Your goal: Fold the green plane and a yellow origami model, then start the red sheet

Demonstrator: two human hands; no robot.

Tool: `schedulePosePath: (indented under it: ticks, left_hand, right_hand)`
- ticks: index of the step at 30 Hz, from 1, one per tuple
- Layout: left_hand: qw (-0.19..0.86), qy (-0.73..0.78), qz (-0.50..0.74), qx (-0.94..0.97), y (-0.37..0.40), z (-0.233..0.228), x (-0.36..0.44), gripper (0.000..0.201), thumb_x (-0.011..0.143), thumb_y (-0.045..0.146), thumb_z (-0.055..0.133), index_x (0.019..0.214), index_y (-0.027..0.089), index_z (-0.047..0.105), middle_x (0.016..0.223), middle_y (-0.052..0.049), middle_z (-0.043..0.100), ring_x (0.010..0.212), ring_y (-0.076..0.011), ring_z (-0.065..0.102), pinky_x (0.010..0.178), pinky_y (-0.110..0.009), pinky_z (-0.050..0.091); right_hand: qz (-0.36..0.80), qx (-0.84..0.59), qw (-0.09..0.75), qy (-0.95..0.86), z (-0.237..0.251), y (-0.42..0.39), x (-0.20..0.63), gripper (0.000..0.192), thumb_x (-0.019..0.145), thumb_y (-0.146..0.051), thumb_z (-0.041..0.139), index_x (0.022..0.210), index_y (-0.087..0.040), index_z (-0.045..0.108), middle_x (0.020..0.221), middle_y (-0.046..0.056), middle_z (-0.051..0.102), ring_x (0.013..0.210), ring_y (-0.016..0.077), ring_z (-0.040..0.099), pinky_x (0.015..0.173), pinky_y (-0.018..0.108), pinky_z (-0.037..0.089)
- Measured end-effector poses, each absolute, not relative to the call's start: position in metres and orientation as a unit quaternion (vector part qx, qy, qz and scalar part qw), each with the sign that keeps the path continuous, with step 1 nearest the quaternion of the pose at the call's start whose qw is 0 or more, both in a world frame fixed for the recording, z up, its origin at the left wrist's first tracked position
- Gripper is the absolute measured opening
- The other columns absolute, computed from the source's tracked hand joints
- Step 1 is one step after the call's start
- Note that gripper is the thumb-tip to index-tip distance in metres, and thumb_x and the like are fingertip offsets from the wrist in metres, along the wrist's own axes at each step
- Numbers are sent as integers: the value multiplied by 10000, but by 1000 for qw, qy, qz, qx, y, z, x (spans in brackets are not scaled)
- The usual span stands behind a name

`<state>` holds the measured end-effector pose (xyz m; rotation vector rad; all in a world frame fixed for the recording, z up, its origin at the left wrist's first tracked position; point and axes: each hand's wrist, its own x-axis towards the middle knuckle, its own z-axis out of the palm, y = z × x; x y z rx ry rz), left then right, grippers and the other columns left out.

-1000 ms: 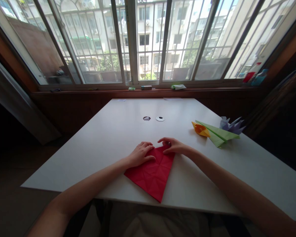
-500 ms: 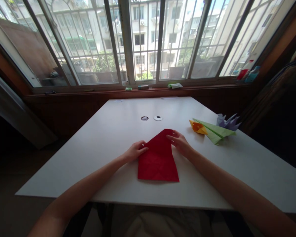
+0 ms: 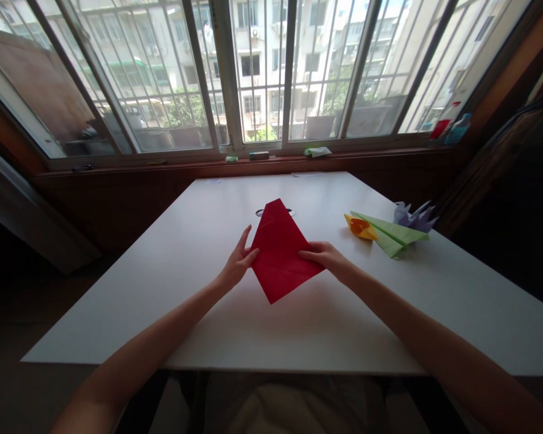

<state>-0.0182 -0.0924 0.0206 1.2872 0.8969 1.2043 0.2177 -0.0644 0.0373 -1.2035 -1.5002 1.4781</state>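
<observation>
A folded red paper (image 3: 280, 250) is held up above the white table (image 3: 217, 325), its long point toward the window. My left hand (image 3: 238, 262) grips its left edge with fingers partly spread. My right hand (image 3: 323, 256) pinches its right edge. Both forearms reach in from the near side of the table.
A green folded paper (image 3: 393, 236), an orange folded piece (image 3: 359, 227) and a purple folded figure (image 3: 414, 217) lie at the table's right. Small items sit on the wooden window sill (image 3: 271, 158), with bottles (image 3: 450, 128) at its right end. A barred window fills the back.
The red paper was lying flat under both hands a second ago. It has since been turned over, lifted off the table and rotated, with both hands now holding its edges.
</observation>
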Motion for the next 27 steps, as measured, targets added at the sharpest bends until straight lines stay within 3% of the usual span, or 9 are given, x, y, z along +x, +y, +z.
schedulePosePath:
  ticks: [2, 4, 7, 9, 11, 14, 18, 27]
  left_hand:
    - [587, 380, 501, 510, -93, 23, -18, 811, 772, 302, 635, 1427, 262, 158, 900, -39, 696, 741, -169, 652, 670, -300, 525]
    - [618, 387, 504, 463, -91, 22, -18, 658, 758, 231, 645, 1354, 207, 367, 927, -57, 695, 777, -167, 647, 700, -287, 521]
    - [640, 406, 523, 390, -88, 17, -18, 300, 758, 136, 612, 1058, 131, 624, 947, -81, 692, 770, -145, 635, 712, -256, 512]
    - [643, 419, 530, 361, -87, 14, -16, 189, 769, 90, 569, 937, 116, 651, 916, -81, 693, 724, -123, 625, 697, -242, 510]
    - [648, 422, 531, 348, -88, 12, -13, 168, 781, 67, 536, 901, 111, 646, 885, -79, 691, 699, -114, 618, 686, -237, 509]
    - [657, 415, 531, 337, -92, 10, -9, 157, 789, 66, 527, 896, 105, 635, 872, -80, 686, 705, -117, 619, 686, -240, 511]
    - [659, 401, 543, 332, -96, 9, -7, 147, 792, 84, 535, 908, 120, 616, 896, -63, 677, 744, -117, 623, 694, -234, 512]
    - [677, 380, 522, 354, -97, 11, -8, 160, 757, 148, 633, 913, 113, 622, 863, -53, 680, 742, -115, 622, 685, -216, 500]
  right_hand:
    - [567, -464, 335, -592, 39, -64, 222, 369, 666, -374, 728, 947, -141, 674, 900, 108, 711, 744, 229, 681, 657, 353, 576]
    - [518, -458, 355, -629, 40, -64, 224, 483, 674, -427, 710, 1073, -172, 615, 1034, 119, 676, 881, 263, 662, 747, 421, 560]
    - [275, -389, 404, -780, 40, -69, 225, 765, 635, -485, 722, 1290, -213, 436, 1304, 147, 511, 1192, 310, 489, 954, 515, 432]
    - [101, -303, 373, -871, 41, -76, 222, 922, 600, -510, 738, 1369, -203, 331, 1394, 165, 408, 1296, 317, 362, 1041, 534, 326]
    - [29, -239, 311, -919, 42, -83, 217, 962, 620, -509, 725, 1406, -202, 263, 1427, 152, 366, 1332, 295, 310, 1078, 521, 273]
    - [-15, -174, 256, -951, 41, -92, 209, 745, 751, -411, 651, 1386, -206, 321, 1419, 108, 396, 1338, 247, 313, 1079, 467, 310]
    - [-68, -132, 265, -953, 37, -98, 202, 401, 890, -227, 480, 1287, -180, 474, 1291, 71, 552, 1250, 216, 451, 1037, 422, 394]
    - [-54, -131, 275, -951, 35, -95, 205, 293, 900, -129, 425, 1119, -169, 615, 1116, 66, 668, 1081, 198, 601, 912, 378, 516]
